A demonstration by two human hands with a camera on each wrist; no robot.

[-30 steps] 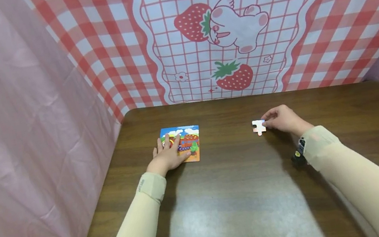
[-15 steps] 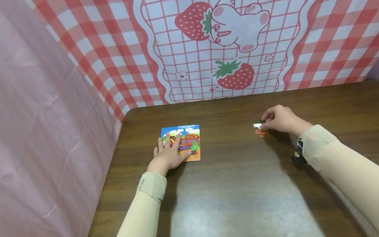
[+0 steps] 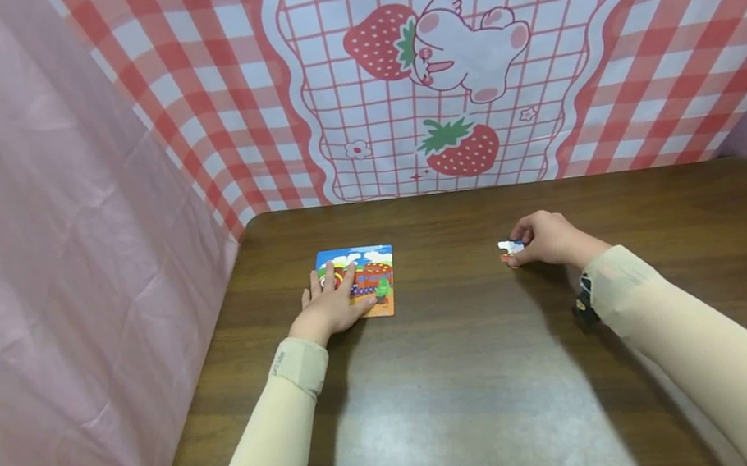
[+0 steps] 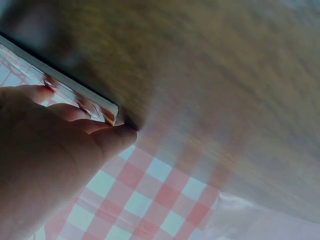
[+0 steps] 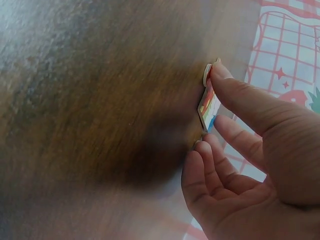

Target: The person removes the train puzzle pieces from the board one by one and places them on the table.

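Note:
In the head view my left hand [image 3: 330,307] lies with fingers spread over a small, brightly printed picture board [image 3: 379,265], covering its left part. Blue sky, clouds and a green shape show on the uncovered side. From the left wrist, the board's thick edge [image 4: 75,90] runs above the fingers. To the right, my right hand [image 3: 555,238] pinches a jigsaw puzzle piece [image 3: 509,247] between thumb and fingers, printed side up. Seen from the right wrist, the piece [image 5: 209,102] is close over the wood, with the thumb on its one end and a finger by its blue corner.
Both hands are on a brown wooden table [image 3: 454,352] with rounded corners. Behind its far edge hangs a red-and-white checked cloth [image 3: 442,112] with strawberries. A pink curtain [image 3: 52,281] borders the left side. A dark watch-like device [image 3: 584,304] is at the right wrist.
The puzzle piece has turned over in my right hand, from its white side to its printed side, and the right fingers have shifted their hold. My left hand has stayed on the board.

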